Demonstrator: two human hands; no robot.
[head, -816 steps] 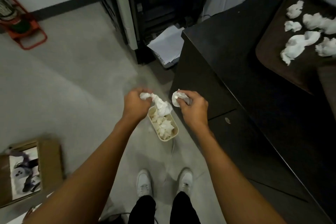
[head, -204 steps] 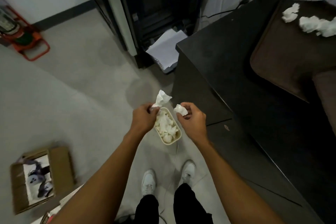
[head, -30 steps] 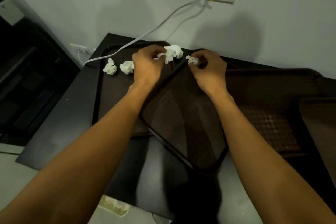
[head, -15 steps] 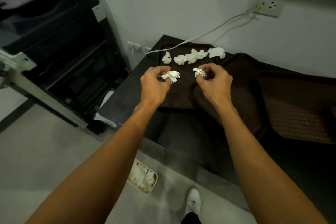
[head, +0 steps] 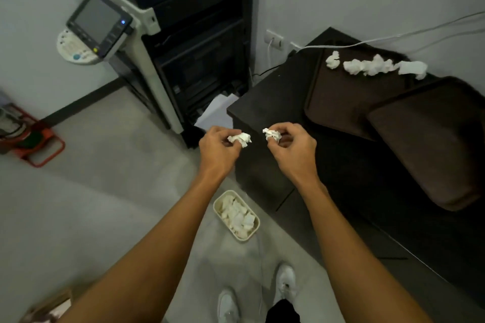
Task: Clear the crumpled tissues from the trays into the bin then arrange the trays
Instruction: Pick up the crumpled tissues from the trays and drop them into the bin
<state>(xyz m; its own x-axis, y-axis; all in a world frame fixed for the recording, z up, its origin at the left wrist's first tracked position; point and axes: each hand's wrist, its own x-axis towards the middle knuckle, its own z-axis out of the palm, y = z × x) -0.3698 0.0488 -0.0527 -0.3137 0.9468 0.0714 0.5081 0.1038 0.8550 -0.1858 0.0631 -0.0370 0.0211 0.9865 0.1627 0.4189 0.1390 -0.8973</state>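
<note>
Now drawn back from the tray, the left hand and right hand each pinch a crumpled tissue — the bin lies below them, ready for dropping.

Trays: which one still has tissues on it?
The far tray, nearer the copier; crumpled tissues line its back edge. The nearer tray shows none.
</note>
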